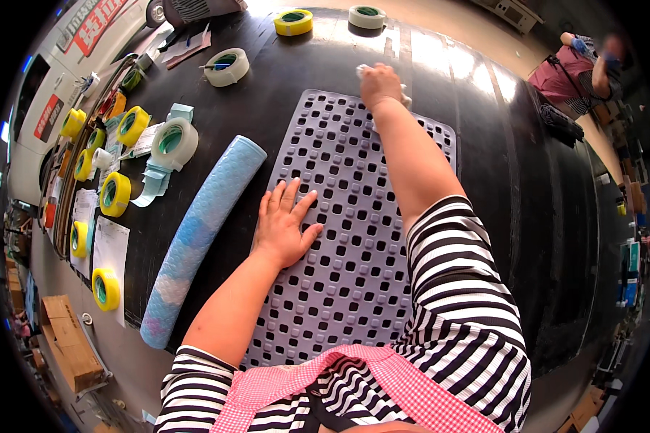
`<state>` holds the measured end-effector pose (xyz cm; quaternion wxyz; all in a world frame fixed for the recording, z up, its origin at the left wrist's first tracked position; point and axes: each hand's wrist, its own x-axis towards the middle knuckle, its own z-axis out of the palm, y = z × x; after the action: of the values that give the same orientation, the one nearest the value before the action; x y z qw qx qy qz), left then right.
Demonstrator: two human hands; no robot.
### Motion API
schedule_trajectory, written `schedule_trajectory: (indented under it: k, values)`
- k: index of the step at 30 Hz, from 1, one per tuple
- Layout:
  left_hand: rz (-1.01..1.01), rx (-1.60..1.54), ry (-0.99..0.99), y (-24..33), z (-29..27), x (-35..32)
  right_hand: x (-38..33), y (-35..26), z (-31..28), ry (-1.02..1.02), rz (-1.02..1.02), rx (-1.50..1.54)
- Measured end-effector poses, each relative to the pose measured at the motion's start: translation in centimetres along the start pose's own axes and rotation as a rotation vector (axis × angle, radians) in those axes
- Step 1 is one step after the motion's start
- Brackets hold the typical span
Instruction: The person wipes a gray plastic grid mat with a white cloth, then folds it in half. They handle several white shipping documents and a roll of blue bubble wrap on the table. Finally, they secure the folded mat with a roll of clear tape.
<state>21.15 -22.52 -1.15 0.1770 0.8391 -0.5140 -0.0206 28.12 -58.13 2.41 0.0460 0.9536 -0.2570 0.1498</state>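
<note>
Basically, black table (527,187) wide, bare on right side. Grey perforated mat (354,238) lies flat mid-table, near edge toward the person. Rolled blue bubble wrap (198,231) lies just beside mat's left edge. Tape rolls (115,193) crowd table's left edge. Left hand (285,224) open, flat, pressing mat's left edge. Right hand (379,85) clenched on white cloth (361,70) at mat's far edge.

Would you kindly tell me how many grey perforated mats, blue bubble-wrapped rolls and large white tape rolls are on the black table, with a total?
Grey perforated mat: 1
Blue bubble-wrapped roll: 1
Large white tape rolls: 3
Total: 5
</note>
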Motion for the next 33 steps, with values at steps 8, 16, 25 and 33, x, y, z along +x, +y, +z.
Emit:
schedule_trajectory:
  k: [8,16,25,33]
  values:
    - [-0.005,0.059,-0.01,-0.6,0.2,-0.2,-23.8,-7.3,-7.5,-0.157,-0.695,0.406]
    - [0.039,0.043,0.037,-0.6,0.9,-0.2,-20.0,13.3,-5.1,-0.111,-0.123,0.082]
    - [0.056,0.073,0.06,-1.0,0.8,-0.3,-22.0,9.5,-5.9,-0.166,-0.062,0.113]
    - [0.063,0.111,0.081,-1.2,1.4,-0.4,-44.1,3.9,-18.2,-0.599,-0.232,0.441]
